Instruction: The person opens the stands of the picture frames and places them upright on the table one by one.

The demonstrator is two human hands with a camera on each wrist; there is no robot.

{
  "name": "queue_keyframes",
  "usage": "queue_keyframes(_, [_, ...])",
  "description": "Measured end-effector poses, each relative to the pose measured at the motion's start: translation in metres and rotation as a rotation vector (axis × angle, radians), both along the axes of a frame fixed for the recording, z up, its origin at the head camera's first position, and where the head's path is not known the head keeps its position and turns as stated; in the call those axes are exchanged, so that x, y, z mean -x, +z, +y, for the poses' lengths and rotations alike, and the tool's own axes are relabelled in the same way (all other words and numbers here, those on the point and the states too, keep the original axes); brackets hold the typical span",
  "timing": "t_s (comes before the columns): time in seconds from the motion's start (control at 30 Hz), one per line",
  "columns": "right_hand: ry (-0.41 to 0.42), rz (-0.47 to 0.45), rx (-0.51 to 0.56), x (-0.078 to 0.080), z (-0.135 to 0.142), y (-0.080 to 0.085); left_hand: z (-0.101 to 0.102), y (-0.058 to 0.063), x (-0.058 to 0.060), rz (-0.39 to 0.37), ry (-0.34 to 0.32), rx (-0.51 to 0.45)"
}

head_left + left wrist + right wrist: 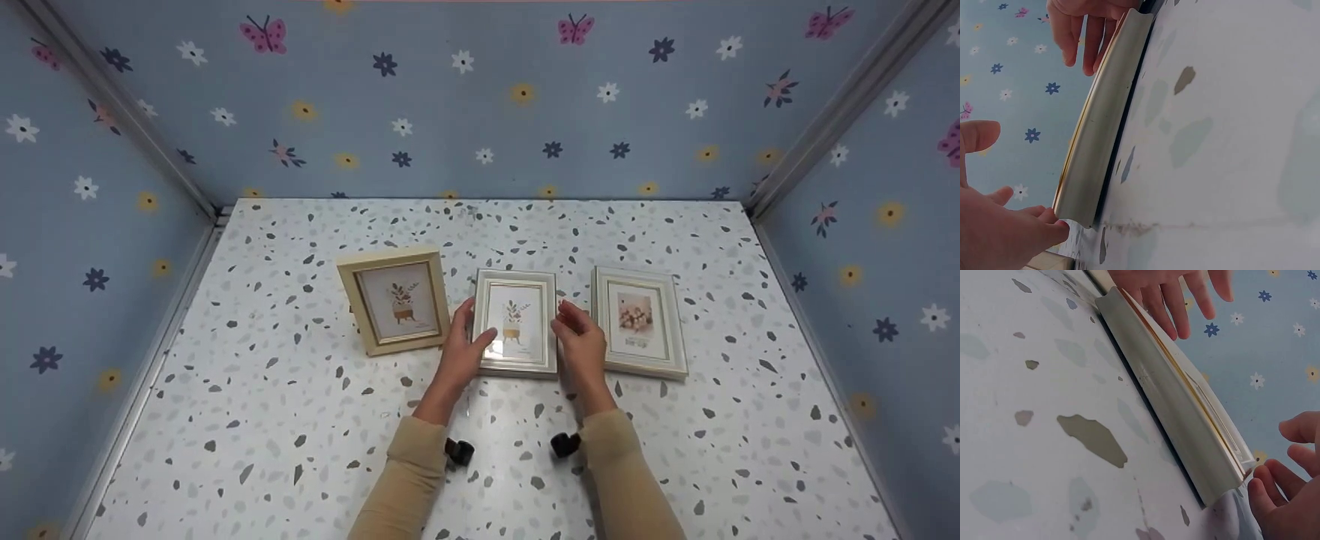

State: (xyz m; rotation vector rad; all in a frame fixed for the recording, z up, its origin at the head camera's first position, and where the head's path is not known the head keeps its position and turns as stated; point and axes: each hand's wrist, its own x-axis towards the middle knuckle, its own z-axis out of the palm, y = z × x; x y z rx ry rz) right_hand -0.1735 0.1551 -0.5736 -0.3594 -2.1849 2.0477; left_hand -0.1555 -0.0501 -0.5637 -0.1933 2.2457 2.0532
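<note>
A silver-white picture frame [515,322] with a potted-plant print lies face up in the middle of the table. My left hand [463,352] is at its left side, with the thumb held raised above the border. In the left wrist view, the fingertips of this left hand [1010,230] touch a corner of the frame [1100,124]. On the frame's right side is my right hand [583,345], its fingers loosely bent. The right wrist view shows the right hand's fingers [1280,484] beside the corner of the frame [1174,405], the thumb apart from it.
To the left stands a cream picture frame [360,307], upright and turned slightly. A whitish frame [675,322] with a pink photo lies flat at the right. The speckled white table [300,450] is bounded by blue patterned panels [480,112] at the back and sides.
</note>
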Motion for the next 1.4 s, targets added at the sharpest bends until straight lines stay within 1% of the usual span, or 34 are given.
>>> queue_keyframes(0.13, [0.004,-0.028,0.006,0.0,-0.001,-0.002,0.002,-0.004,0.002,-0.023,-0.006,-0.039])
queue_keyframes(0.27, [0.016,-0.043,0.016,-0.001,-0.002,-0.004,0.003,-0.008,0.004,-0.009,-0.008,-0.106])
queue_keyframes(0.4, [0.014,-0.058,0.034,-0.001,-0.003,-0.006,0.001,-0.009,0.005,0.009,-0.02,-0.175])
queue_keyframes(0.67, [-0.026,-0.091,0.072,0.001,-0.005,-0.006,-0.001,-0.009,0.005,0.025,-0.02,-0.284])
queue_keyframes(0.83, [-0.058,-0.104,0.103,0.0,-0.005,-0.005,-0.001,-0.009,0.004,0.045,-0.013,-0.321])
queue_keyframes(1.0, [-0.087,-0.124,0.093,-0.001,-0.005,0.0,-0.001,-0.006,0.001,0.086,0.0,-0.358])
queue_keyframes(1.17, [-0.087,-0.14,0.03,-0.002,-0.005,0.009,-0.001,-0.001,-0.001,0.152,0.003,-0.421])
queue_keyframes(1.27, [-0.092,-0.128,0.053,-0.003,-0.005,0.013,-0.002,0.003,-0.002,0.188,-0.011,-0.438])
queue_keyframes(1.4, [-0.109,-0.117,0.114,-0.003,-0.002,0.016,-0.004,0.008,-0.003,0.209,-0.013,-0.414])
